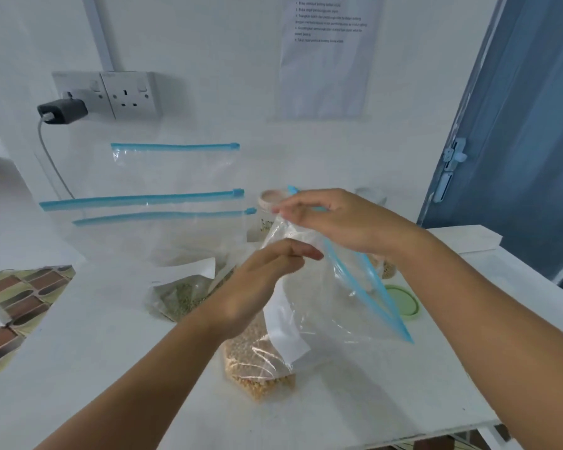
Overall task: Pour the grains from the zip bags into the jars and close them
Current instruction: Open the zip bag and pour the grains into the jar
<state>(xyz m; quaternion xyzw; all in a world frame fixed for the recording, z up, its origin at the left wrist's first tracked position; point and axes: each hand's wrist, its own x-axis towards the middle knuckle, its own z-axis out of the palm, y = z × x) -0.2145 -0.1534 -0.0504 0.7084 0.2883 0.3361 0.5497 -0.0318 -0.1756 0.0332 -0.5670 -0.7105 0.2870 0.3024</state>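
A clear zip bag with a blue zip strip and tan grains in its lower end lies tilted on the white table. My left hand pinches the bag's plastic near its middle. My right hand grips the bag's upper edge by the zip. Behind my hands stands a jar with a pale pink rim, mostly hidden. Part of another jar holding grains shows under my right wrist. A green lid lies flat on the table at the right.
A bag of green grains lies left of the held bag. Three zip bags lean against the back wall. A charger sits in a wall socket. A blue door is at the right. The table edge runs along the front.
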